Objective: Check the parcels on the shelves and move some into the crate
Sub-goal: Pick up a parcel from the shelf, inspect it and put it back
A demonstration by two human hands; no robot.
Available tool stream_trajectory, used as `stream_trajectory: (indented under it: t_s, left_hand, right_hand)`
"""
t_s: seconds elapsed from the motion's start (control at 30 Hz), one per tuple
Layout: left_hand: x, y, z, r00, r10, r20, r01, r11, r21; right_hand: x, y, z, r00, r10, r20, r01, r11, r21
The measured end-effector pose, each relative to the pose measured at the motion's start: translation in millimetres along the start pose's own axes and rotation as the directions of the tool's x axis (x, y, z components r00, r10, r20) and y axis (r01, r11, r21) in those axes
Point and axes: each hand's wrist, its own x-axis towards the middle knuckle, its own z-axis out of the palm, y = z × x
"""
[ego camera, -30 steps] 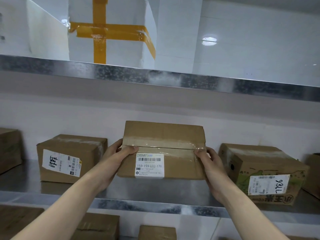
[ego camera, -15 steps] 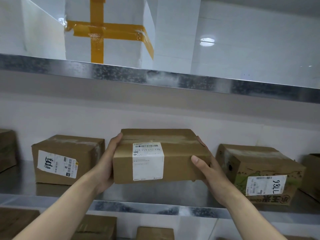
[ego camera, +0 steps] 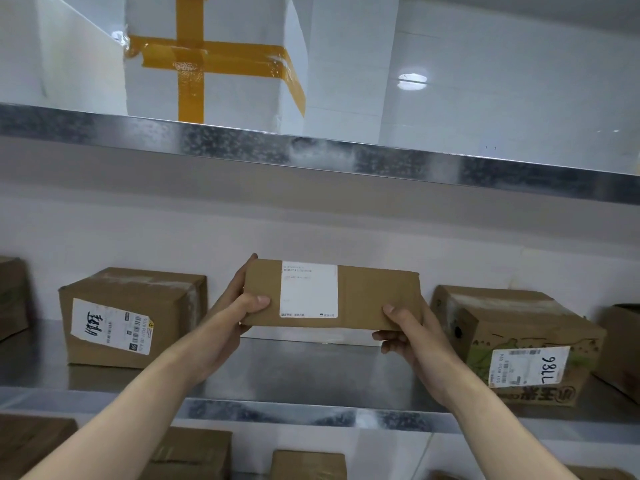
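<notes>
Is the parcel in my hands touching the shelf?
Apart. The head view shows the parcel held by the left hand and right hand, a strip of wall showing between its bottom edge and the shelf.

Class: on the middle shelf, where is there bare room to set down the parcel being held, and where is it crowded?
Bare metal of the middle shelf lies between the handwritten-label box and the 98LL box, under the held parcel. It is crowded at the right end, where the 98LL box sits close to the edge box.
</notes>
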Motion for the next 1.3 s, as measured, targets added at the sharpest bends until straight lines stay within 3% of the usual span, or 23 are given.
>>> stream_trajectory:
  t_s: [0.6,0.8,0.97,1.1,1.2,1.3]
  left_hand:
    - [4,-9,0,0.997,0.006,-0.081,0.002,0.995,0.104]
    - [6,5,-4,0.973,-0.166,-0.157,0.158,0.985,-0.062]
    - [-1,15,0,0.964,-0.258,-0.07,0.251,0.963,-0.098]
    - [-11,13,6,0.987,-0.156,0.033,0.156,0.988,-0.011]
    - [-12,7,15,0.994,-0.066,-0.083,0.079,0.984,0.16]
    - [-10,5,17,0.989,-0.044,-0.142,0.066,0.986,0.154]
  right_hand:
    - [2,4,-2,1.0,-0.001,0.006,0.002,0.996,-0.084]
    - [-8,0,-11,0.984,0.012,0.177,0.049,0.941,-0.336]
    - [-9,0,-9,0.992,-0.115,0.056,0.128,0.912,-0.389]
    - [-12,-3,-5,0.994,-0.103,0.031,0.107,0.964,-0.242]
    - [-12,-8,1,0.997,-0.071,-0.019,0.068,0.985,-0.157]
    - [-12,-10,3,0.999,-0.049,-0.009,0.047,0.992,-0.114]
